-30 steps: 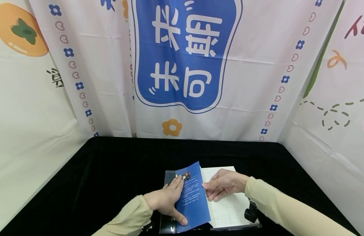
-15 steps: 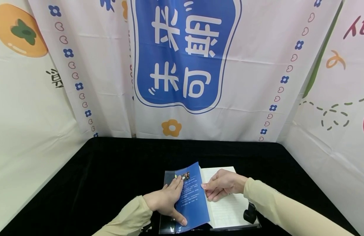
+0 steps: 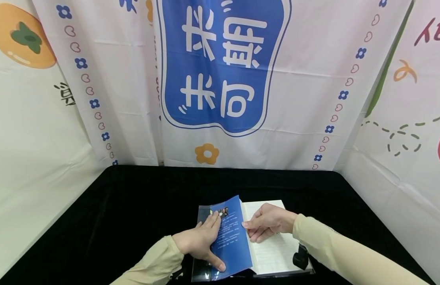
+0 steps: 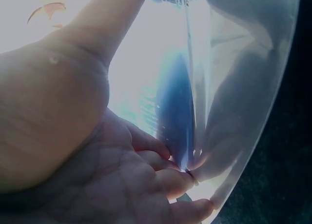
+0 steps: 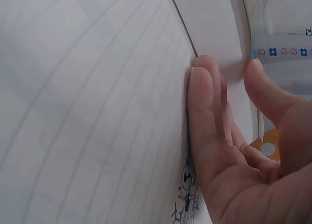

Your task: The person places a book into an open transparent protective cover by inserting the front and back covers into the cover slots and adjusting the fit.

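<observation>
A book lies open, its blue cover flap [image 3: 234, 245] slanting over the left side and lined white pages [image 3: 277, 255] on the right. My left hand [image 3: 200, 241] rests flat on the blue flap, fingers spread and thumb apart; the left wrist view shows its palm [image 4: 97, 185] beside the clear plastic cover [image 4: 234, 87]. At the flap's right edge, my right hand [image 3: 271, 223] holds that edge between thumb and fingers. In the right wrist view, a white panel [image 5: 214, 19] stands between the thumb and fingers of this hand [image 5: 239, 160], next to the lined page [image 5: 97, 102].
Black cloth [image 3: 141, 206] covers the table around the book. Behind it hangs a white curtain [image 3: 302, 118] with a blue printed panel, and patterned white sheets flank both sides. A small black device [image 3: 300, 257] hangs below my right wrist, over the page.
</observation>
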The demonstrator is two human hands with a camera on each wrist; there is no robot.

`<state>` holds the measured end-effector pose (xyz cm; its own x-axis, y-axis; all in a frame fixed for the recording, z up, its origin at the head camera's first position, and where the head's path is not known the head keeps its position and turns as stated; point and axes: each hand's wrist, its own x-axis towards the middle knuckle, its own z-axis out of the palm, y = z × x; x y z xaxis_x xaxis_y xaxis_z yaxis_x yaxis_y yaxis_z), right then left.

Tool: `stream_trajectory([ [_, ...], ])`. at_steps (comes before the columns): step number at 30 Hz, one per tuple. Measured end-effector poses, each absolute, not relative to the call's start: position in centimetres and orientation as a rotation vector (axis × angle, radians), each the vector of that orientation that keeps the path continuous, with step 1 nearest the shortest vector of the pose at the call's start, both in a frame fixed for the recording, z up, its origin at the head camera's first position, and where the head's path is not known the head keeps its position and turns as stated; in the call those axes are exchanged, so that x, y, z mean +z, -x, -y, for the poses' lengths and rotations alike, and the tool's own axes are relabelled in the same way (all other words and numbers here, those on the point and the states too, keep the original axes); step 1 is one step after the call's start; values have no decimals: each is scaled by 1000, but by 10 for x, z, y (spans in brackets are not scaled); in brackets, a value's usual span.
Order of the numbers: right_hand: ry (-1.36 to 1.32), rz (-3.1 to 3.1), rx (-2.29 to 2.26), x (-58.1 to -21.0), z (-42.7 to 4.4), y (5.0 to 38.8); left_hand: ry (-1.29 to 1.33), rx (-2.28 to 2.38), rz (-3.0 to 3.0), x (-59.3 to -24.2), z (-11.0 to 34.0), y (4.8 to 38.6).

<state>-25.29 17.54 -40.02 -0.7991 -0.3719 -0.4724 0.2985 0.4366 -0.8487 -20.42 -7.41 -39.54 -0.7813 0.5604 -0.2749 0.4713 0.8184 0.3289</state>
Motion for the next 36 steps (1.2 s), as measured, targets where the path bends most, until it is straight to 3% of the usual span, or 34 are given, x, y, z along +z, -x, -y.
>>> stream_trajectory([
  [36, 18, -1988, -1404, -398, -177, 257, -749, 357, -2620, -396, 75, 206],
])
